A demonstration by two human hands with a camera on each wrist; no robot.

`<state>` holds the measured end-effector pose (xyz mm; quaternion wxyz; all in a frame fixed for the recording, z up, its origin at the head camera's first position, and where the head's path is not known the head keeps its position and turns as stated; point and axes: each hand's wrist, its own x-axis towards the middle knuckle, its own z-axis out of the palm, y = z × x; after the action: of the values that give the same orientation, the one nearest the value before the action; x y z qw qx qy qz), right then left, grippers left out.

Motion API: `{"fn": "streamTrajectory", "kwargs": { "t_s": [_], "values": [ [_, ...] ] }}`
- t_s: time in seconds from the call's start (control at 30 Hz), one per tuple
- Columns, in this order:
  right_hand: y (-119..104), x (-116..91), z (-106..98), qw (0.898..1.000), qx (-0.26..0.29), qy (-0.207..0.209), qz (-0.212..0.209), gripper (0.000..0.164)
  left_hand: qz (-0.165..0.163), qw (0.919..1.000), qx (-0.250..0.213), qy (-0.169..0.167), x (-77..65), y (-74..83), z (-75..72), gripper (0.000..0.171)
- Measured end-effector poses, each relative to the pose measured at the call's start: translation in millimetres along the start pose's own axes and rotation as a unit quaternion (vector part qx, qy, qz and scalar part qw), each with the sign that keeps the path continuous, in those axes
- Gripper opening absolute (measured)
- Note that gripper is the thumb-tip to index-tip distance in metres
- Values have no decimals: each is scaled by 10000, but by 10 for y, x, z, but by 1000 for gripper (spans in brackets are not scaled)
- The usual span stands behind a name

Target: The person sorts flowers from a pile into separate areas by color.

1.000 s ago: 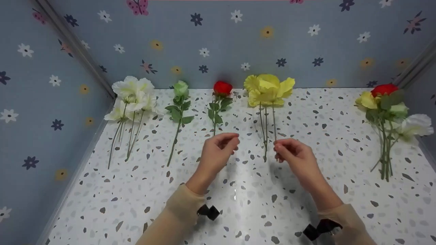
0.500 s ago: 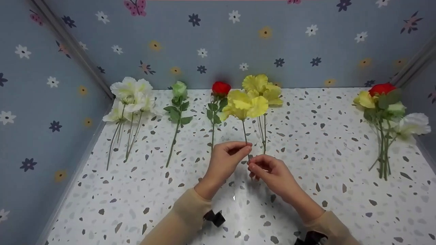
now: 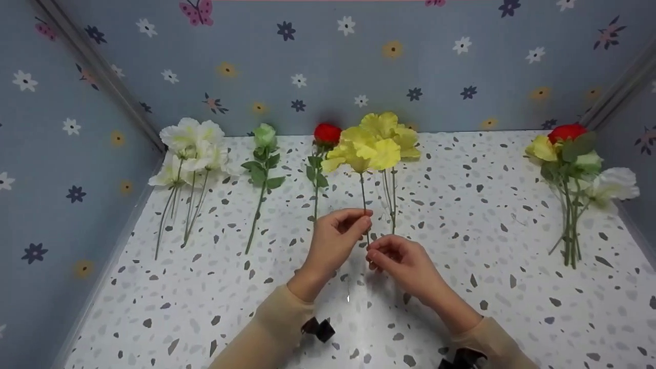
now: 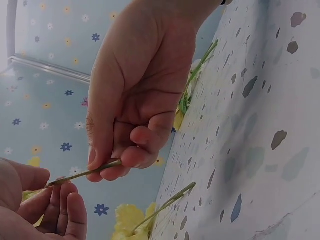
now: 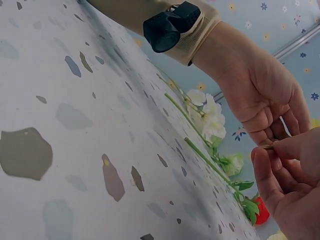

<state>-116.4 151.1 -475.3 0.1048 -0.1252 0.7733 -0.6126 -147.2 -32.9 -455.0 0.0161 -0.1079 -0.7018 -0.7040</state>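
A yellow flower (image 3: pixel 361 151) is held up by its thin stem (image 4: pixel 75 176), bloom pointing away from me. My left hand (image 3: pixel 335 238) pinches the stem partway down between thumb and fingertips. Just below and to the right, my right hand (image 3: pixel 405 261) pinches the stem near its lower end; in the left wrist view the cut end shows at its fingers. Behind the held bloom lie more yellow flowers (image 3: pixel 382 123), their stems side by side toward me. A red rose (image 3: pixel 327 133) with green leaves lies at the left of the held bloom, partly overlapped by it.
A pale green rose (image 3: pixel 265 136) and a group of white flowers (image 3: pixel 192 141) lie farther left on the speckled table (image 3: pixel 461 225). At the far right rests a mixed bunch (image 3: pixel 569 154) of red, yellow, green and white blooms. Patterned walls (image 3: pixel 328 61) enclose the back and sides.
My right hand has drawn one yellow flower leftward off the group and my left hand has taken its stem too. Over the last half second both hands hold nearly still.
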Motion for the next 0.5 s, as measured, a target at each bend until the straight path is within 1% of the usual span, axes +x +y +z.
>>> {"fn": "streamTrajectory", "kwargs": {
  "t_s": [0.1,0.3,0.5],
  "values": [
    [-2,7,4,9999,83,60,47,21,47,10000,70,-53,-12,7,3,18],
    [-4,2,0,9996,253,99,120,17,24,9999,114,-121,-30,22,31,21],
    [-22,5,-11,9998,147,60,121,15,53,9996,227,-186,-47,31,72,21]
  ]
}}
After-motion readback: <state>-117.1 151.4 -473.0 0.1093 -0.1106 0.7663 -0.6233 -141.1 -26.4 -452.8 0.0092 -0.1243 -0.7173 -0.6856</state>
